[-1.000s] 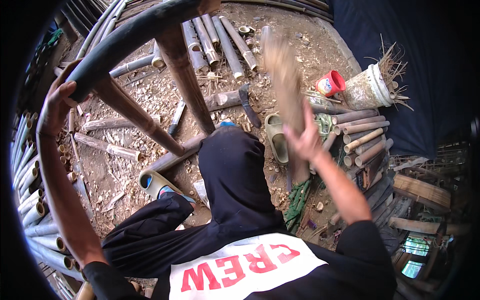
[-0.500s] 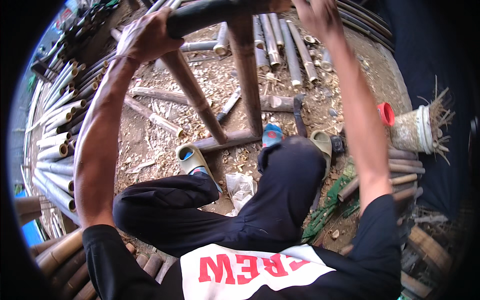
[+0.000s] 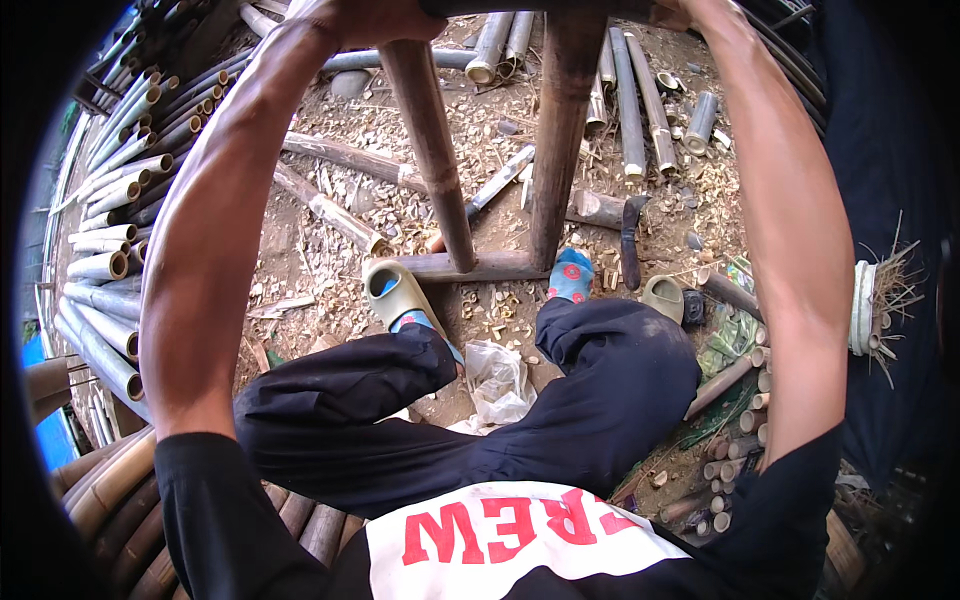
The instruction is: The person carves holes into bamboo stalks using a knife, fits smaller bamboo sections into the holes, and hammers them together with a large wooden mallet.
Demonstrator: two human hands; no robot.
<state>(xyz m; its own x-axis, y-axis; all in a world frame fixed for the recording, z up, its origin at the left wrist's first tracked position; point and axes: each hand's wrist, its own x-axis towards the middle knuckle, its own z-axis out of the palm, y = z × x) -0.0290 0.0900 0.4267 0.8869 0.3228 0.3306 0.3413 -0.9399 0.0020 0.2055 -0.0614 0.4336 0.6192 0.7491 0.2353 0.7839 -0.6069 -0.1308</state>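
A brown bamboo frame (image 3: 432,150) stands upright in front of me, with two legs between a dark top bar (image 3: 540,8) and a bottom rail (image 3: 430,267) on the ground. At the top bar's left end, my left hand (image 3: 375,22) is closed on it, its fingers partly cut off by the upper edge. My right hand (image 3: 680,12) grips the bar's other end, only a small part of it in view. My socked foot (image 3: 570,276) rests against the rail's right end. Near the rail's left end is my other foot, in an olive clog (image 3: 400,296).
A dark curved blade tool (image 3: 630,240) leans on a bamboo piece (image 3: 596,208) beyond the rail. Bamboo poles (image 3: 110,250) are stacked left; cut lengths (image 3: 628,110) lie ahead among shavings. An empty clog (image 3: 663,297), a plastic bag (image 3: 497,382) and bundled sticks (image 3: 735,470) lie nearby.
The view has shifted, so the frame and both hands sit higher and farther right. My right hand has come onto the bar's end. My right forearm now hides most of the white bucket.
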